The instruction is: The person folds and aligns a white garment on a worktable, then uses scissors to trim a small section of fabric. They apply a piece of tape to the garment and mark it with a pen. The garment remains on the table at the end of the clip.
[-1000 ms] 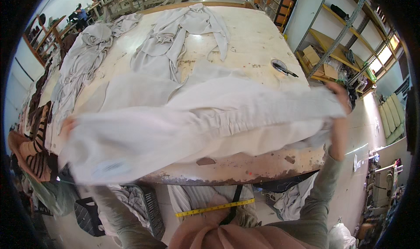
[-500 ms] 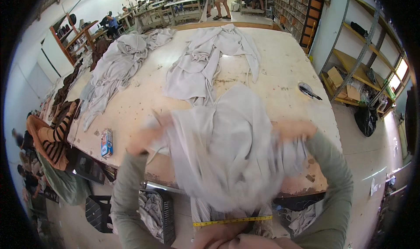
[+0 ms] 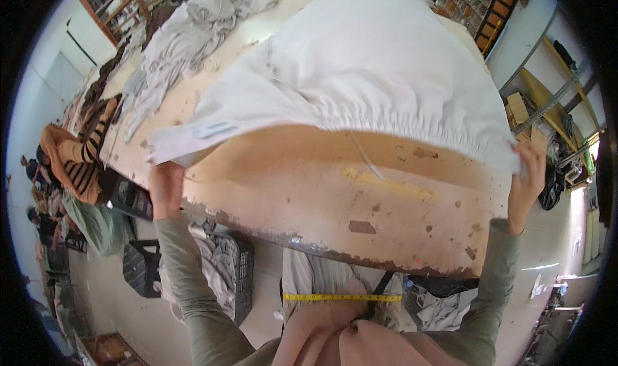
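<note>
A pale grey garment [image 3: 380, 64] with a gathered edge hangs spread in the air over the table [image 3: 309, 205], its far part bulging upward. My left hand [image 3: 168, 186] is closed on its near left corner, beside a flat bluish-white patch. At the near right corner, my right hand [image 3: 529, 176] grips the end of the gathered edge. Between my hands that edge arches above the bare board, and a thin pale cord [image 3: 368, 157] dangles below it. The cloth hides the middle and far part of the table.
Crumpled grey garments [image 3: 183, 41] lie at the table's far left, near striped brown cloth [image 3: 84, 163]. A black crate [image 3: 243, 276] of grey cloth stands under the front edge. Metal shelves [image 3: 547, 102] are at right. A yellow measuring tape [image 3: 341, 298] crosses my lap.
Both hands have moved apart, stretching the bunched garment wide. It now billows up and away over the table, covering the grey garment that lay at the far middle.
</note>
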`<action>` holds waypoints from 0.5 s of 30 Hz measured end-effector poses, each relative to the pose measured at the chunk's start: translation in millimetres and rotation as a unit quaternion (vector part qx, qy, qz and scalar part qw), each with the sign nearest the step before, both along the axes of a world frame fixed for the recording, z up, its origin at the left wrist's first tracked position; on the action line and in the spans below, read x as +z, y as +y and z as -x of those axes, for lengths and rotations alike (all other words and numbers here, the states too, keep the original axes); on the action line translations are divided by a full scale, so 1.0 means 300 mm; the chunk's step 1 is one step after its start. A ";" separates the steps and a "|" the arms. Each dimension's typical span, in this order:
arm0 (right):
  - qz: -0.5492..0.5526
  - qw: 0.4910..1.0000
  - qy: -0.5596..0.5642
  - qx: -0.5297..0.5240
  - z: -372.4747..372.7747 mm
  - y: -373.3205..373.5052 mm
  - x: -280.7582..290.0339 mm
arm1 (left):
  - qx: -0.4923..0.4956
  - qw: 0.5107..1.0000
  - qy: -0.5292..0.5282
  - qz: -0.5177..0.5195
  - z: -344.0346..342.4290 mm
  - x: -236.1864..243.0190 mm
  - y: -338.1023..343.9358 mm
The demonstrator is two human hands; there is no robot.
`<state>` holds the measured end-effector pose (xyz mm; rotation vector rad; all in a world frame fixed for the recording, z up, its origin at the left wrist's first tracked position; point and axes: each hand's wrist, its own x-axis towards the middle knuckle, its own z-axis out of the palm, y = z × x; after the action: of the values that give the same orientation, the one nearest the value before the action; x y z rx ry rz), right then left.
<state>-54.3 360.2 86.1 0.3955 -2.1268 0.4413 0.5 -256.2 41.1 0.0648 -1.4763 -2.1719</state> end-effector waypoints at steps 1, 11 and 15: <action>0.021 0.996 -0.070 0.043 -0.030 0.024 -0.069 | 0.008 0.995 -0.076 -0.069 -0.028 -0.054 0.026; -0.111 0.932 -0.339 0.058 -0.256 -0.011 -0.266 | -0.039 0.861 -0.394 0.321 -0.350 -0.199 -0.093; -0.001 0.939 -0.331 0.089 -0.290 -0.185 -0.254 | 0.259 0.794 -0.305 0.458 -0.401 -0.238 0.058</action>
<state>32.6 304.7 10.0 0.4915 -2.7520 0.7587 120.9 -238.7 -30.3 0.7796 -2.3604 -0.8484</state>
